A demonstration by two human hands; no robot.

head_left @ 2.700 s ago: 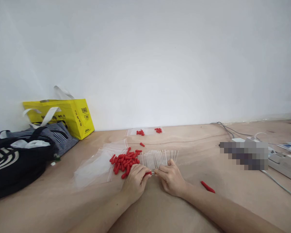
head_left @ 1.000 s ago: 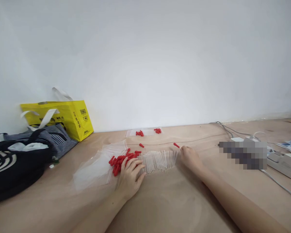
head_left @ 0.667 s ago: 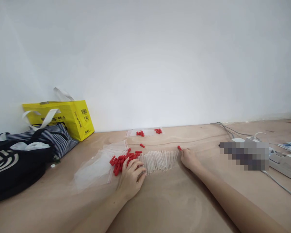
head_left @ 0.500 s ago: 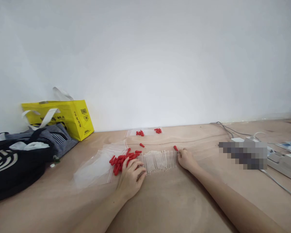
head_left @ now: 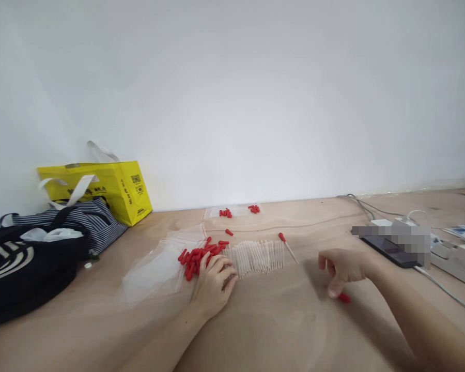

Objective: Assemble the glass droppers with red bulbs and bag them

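My left hand [head_left: 212, 284] rests over the near side of a pile of red rubber bulbs [head_left: 197, 257], fingers apart and slightly curled, beside the left end of a row of thin clear tubes [head_left: 253, 257]. I cannot see anything held in it. Just right of the row lies a dropper [head_left: 288, 247], a slim tube with a red bulb on its far end. My right hand [head_left: 343, 266] hovers further right, its thumb and curled fingers apart. Right by its thumb is a loose red bulb [head_left: 344, 298], partly hidden; whether they touch is unclear.
Clear plastic bags [head_left: 155, 268] lie left of the pile. Another bag with red bulbs [head_left: 225, 213] sits against the wall. A yellow bag [head_left: 129, 191], striped bag [head_left: 101, 222] and black bag [head_left: 27, 274] stand left. A phone [head_left: 391, 250] and power strip [head_left: 455, 263] are right.
My right hand has let go of the red-bulbed dropper beside the row and moved right and nearer to me. A loose red bulb now shows beside it. My left hand stays at the pile.
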